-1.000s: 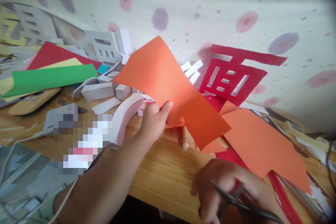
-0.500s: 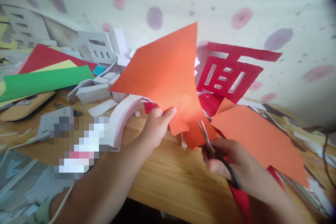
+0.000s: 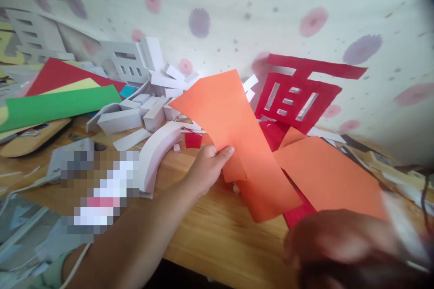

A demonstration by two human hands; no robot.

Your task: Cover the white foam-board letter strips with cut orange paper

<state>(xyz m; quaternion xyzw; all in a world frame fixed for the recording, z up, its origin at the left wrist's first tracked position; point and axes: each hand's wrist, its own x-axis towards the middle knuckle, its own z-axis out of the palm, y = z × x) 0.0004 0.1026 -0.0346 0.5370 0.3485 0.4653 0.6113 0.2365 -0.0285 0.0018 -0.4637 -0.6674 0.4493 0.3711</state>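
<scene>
My left hand pinches a sheet of orange paper between thumb and fingers. The sheet stands tilted above the desk, its lower end reaching right toward the table top. A smaller orange flap hangs below my thumb. My right hand is at the lower right, smeared by motion, close to the near edge of another orange sheet that lies on the desk. A dark blurred shape is under this hand; I cannot make out what it is. The scissors are not clearly visible.
A red cut-out character leans against the patterned wall covering. White foam-like blocks and a curved white piece lie left of centre. Green paper and red paper are stacked farther left, beside a white cable.
My right hand has moved away from the held sheet, down and to the right, and the scissors no longer show clearly. The sheet in my left hand has dropped lower and tilted.
</scene>
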